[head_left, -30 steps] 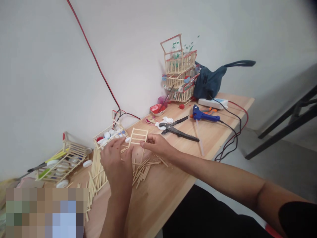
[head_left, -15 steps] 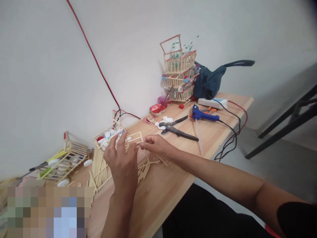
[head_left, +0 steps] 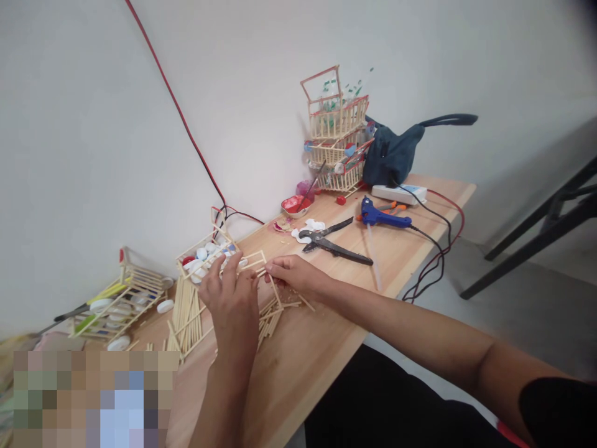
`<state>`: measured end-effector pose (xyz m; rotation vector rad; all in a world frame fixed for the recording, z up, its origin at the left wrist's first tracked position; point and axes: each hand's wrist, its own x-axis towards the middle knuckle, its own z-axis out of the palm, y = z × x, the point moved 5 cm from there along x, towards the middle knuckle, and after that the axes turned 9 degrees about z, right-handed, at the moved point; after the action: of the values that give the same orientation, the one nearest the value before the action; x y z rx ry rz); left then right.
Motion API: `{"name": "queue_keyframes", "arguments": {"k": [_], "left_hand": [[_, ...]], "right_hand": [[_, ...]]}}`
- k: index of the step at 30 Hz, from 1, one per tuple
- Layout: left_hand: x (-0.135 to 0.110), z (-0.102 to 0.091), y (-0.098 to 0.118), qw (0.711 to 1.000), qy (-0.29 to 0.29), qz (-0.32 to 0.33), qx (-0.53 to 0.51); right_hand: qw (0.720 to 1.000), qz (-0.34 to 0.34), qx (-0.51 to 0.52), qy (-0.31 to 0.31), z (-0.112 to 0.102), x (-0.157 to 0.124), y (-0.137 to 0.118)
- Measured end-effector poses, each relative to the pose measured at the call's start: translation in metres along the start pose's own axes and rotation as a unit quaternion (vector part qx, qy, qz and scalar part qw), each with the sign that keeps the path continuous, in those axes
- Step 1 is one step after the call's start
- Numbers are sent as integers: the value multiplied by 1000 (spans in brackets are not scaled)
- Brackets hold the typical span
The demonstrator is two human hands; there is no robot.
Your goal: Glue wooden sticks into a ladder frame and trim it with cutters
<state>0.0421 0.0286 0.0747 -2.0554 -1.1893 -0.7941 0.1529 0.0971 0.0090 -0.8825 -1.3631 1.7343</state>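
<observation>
My left hand and my right hand meet over a small ladder-like frame of thin wooden sticks. Both hands pinch the frame, the left at its near left side, the right at its right end. The frame lies low and nearly flat over a heap of loose wooden sticks on the wooden table. A stick basket holding bottle caps stands just behind the frame.
Black pliers and a blue glue gun lie to the right. Stacked stick baskets, a dark bag and a power strip stand at the far end. Another stick basket sits left. Cables hang off the table's right edge.
The stick frame has been tipped down from upright to nearly flat. My left hand has shifted right onto it, and my right hand has come slightly lower.
</observation>
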Motion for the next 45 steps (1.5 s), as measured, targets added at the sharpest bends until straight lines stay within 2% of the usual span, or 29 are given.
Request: {"name": "queue_keyframes", "arguments": {"k": [7, 15, 23, 30, 36, 38, 41, 45], "left_hand": [[-1, 3, -2, 1000, 7, -10, -14], [-4, 7, -5, 999, -17, -30, -27], [-6, 7, -11, 996, -35, -63, -55], [-3, 4, -11, 996, -45, -48, -60], [-4, 7, -11, 996, -71, -28, -34], [-5, 9, -13, 996, -76, -29, -25], [-7, 12, -18, 996, -79, -30, -13], [-8, 15, -21, 997, -79, -23, -4]], "right_hand": [[999, 29, 14, 6, 1, -2, 0], [995, 64, 80, -11, 0, 5, 8], [995, 49, -5, -91, 4, 1, 6], [997, 28, -70, -20, 3, 1, 1], [988, -4, -153, 13, -5, 6, 5], [983, -22, -178, 42, -11, 8, 4], [958, -66, -258, 108, -16, 1, -13], [909, -143, -372, 125, -17, -29, -52]]}}
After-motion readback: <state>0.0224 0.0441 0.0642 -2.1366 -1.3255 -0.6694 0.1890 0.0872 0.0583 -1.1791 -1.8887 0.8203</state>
